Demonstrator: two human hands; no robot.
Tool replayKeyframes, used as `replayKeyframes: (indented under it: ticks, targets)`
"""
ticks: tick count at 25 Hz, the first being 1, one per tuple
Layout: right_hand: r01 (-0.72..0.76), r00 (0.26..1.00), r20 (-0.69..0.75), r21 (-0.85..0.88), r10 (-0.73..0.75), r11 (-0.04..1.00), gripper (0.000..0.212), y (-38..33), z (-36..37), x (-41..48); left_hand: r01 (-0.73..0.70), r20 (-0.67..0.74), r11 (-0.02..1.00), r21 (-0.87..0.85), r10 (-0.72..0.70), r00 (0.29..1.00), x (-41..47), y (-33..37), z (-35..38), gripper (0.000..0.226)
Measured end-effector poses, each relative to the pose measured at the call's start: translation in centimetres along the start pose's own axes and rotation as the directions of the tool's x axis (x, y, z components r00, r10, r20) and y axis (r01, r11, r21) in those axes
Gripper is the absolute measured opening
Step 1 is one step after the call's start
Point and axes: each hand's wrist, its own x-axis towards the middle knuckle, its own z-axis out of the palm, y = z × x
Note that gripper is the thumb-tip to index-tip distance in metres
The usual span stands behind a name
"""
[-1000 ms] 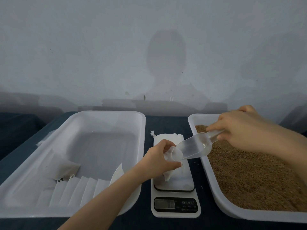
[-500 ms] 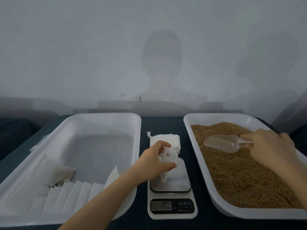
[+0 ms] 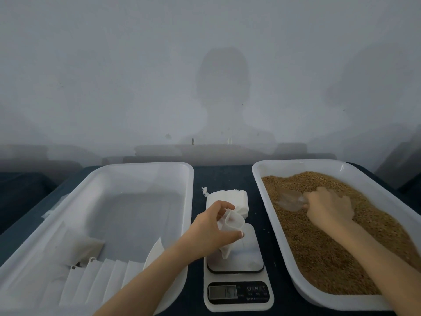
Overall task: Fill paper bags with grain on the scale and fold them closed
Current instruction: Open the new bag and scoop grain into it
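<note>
The left hand (image 3: 210, 231) held a white bag (image 3: 230, 224) over the scale (image 3: 248, 254), thumb and curled fingers pinching its top so that the mouth gaped open toward the right. The bag hung down from the grip and its lower end touched the grey platform. The display (image 3: 223, 292) at the near end showed digits too blurred to read.

The right hand (image 3: 328, 206) was inside the right tray (image 3: 296, 167), fingers closed around the handle of a clear scoop (image 3: 290, 199). The scoop's bowl pointed left and lay low in the brown grain (image 3: 330, 258), which filled that tray almost wall to wall. The forearm crossed the grain from the near right corner.

Just behind the scale, between the two trays, a stack of flat white bags (image 3: 234, 196) rested on the dark table (image 3: 223, 176), with a loose string at its far left corner. The left hand partly covered the stack's near edge.

The left tray (image 3: 145, 174) stood beside the scale. Along its near side a row of flat bags (image 3: 102, 279) leaned overlapping one another, and a single bag with a brownish tint (image 3: 84, 247) lay behind the row's left end. The left forearm passed over the tray's near right corner.

A grey wall (image 3: 91, 76) rose behind the table, carrying the shadow of a head and shoulders
</note>
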Motion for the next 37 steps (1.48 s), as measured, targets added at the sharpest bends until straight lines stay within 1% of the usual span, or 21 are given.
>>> replayKeyframes:
  ticks: [2,4,7,10,13,16,21,27,32,34,37]
  targets:
    - [0.015,1.0,-0.011,0.096,-0.014,0.995,0.023,0.6,0.3,0.0,-0.003,0.001,1.0,-0.002,0.003,1.0,-0.1,0.1,0.0,0.055]
    - [0.012,1.0,-0.004,0.187,-0.012,0.982,0.023,1.6,0.3,-0.2,-0.007,0.001,1.0,0.003,0.007,1.0,-0.1,0.2,0.0,0.055]
    - [0.001,1.0,0.003,0.245,-0.002,0.969,0.02,3.2,0.3,-0.6,-0.009,0.001,1.0,0.006,0.009,1.0,0.0,0.2,0.0,0.055]
    - [0.003,1.0,0.017,0.246,-0.008,0.969,0.025,4.3,0.4,-1.2,-0.008,0.002,1.0,0.001,0.008,1.0,0.0,0.1,0.0,0.055]
    - [0.001,0.998,0.06,0.352,-0.024,0.936,0.032,4.9,0.3,-1.4,-0.006,0.002,1.0,0.001,0.006,1.0,0.1,0.1,0.0,0.056]
    - [-0.006,0.996,0.077,0.446,-0.032,0.895,0.033,5.0,0.5,-1.4,-0.002,-0.001,1.0,-0.004,0.002,1.0,0.1,0.1,0.1,0.055]
    - [0.006,0.998,0.043,0.523,-0.034,0.852,0.035,4.6,1.1,-1.7,-0.003,0.007,1.0,-0.002,0.003,1.0,0.1,0.0,0.0,0.055]
    - [0.011,0.999,0.034,0.557,-0.036,0.831,0.036,4.2,0.8,-2.3,-0.005,0.008,1.0,-0.009,0.005,1.0,0.1,0.0,0.0,0.055]
    - [0.091,0.995,-0.085,0.571,-0.051,0.816,0.034,4.7,-0.6,-3.1,-0.009,0.01,1.0,0.0,0.009,1.0,0.2,-0.1,0.0,0.055]
    - [0.142,0.989,-0.107,0.589,-0.097,0.795,0.037,4.7,-1.5,-3.3,-0.008,0.011,1.0,-0.001,0.008,1.0,0.2,-0.1,0.0,0.055]
    - [0.248,0.969,-0.142,0.62,-0.204,0.745,0.038,4.3,-3.2,-3.7,-0.01,0.006,1.0,-0.01,0.01,1.0,0.3,-0.3,0.0,0.055]
